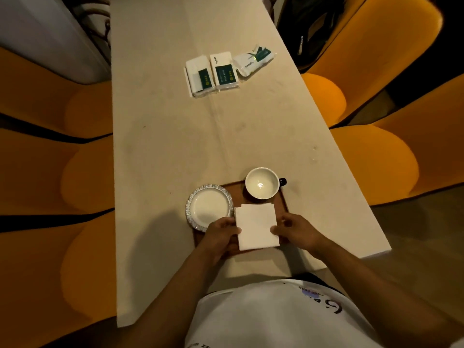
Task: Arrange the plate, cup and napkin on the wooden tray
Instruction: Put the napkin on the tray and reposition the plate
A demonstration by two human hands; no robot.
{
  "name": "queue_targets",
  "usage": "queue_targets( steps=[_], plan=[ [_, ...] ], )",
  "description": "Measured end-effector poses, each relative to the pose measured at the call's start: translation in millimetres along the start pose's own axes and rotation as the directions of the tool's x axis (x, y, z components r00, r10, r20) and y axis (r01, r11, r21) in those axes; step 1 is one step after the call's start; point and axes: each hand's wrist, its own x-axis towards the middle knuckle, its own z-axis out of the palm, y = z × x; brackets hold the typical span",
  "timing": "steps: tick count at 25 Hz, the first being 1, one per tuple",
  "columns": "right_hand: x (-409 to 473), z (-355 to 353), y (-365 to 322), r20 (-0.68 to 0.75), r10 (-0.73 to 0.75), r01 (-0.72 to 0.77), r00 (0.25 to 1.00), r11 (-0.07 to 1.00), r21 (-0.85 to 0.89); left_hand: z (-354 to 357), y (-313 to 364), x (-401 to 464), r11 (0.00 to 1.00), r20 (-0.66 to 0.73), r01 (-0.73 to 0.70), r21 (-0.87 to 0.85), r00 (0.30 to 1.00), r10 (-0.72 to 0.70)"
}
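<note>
A wooden tray (pixel 234 188) lies near the table's front edge. A white plate (pixel 208 205) with a patterned silver rim rests on its left side and overhangs the tray's left edge. A white cup (pixel 262 183) with a dark handle stands upright at the tray's far right corner. A folded white napkin (pixel 256 226) lies flat on the tray in front of the cup. My left hand (pixel 221 236) grips the napkin's left edge, and my right hand (pixel 296 231) pinches its right edge.
Three white tissue packs (pixel 226 70) with green labels lie further up the long beige table (pixel 163 146). Orange seats (pixel 50 159) flank both sides of the table. The table's front edge runs just below my hands.
</note>
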Motion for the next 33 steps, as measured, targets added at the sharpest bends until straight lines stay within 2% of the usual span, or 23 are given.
queue_targets(
  steps=[7,13,17,28,30,33],
  plan=[
    [17,-15,29,-0.057,0.096,-0.101,0.994,0.991,-0.085,41,-22,9,0.995,-0.132,0.033,0.098,0.991,-0.02],
    [37,-22,34,-0.139,0.061,-0.096,0.988,0.961,-0.26,60,-16,33,0.977,-0.171,0.069,0.203,0.985,-0.034],
    [42,-23,37,-0.171,-0.026,-0.044,0.985,0.918,-0.394,65,-16,40,0.969,-0.2,0.07,0.239,0.98,-0.022],
    [42,-22,46,-0.233,-0.128,0.016,0.964,0.903,-0.43,63,-17,39,0.913,-0.236,0.04,0.407,0.97,0.063],
    [39,-24,48,-0.214,-0.17,0.053,0.962,0.884,-0.464,62,-20,34,0.903,-0.258,0.005,0.429,0.959,0.117],
    [35,-24,46,-0.058,-0.189,0.126,0.98,0.821,-0.557,62,-26,29,0.885,-0.24,-0.08,0.458,0.948,0.21]
  ],
)
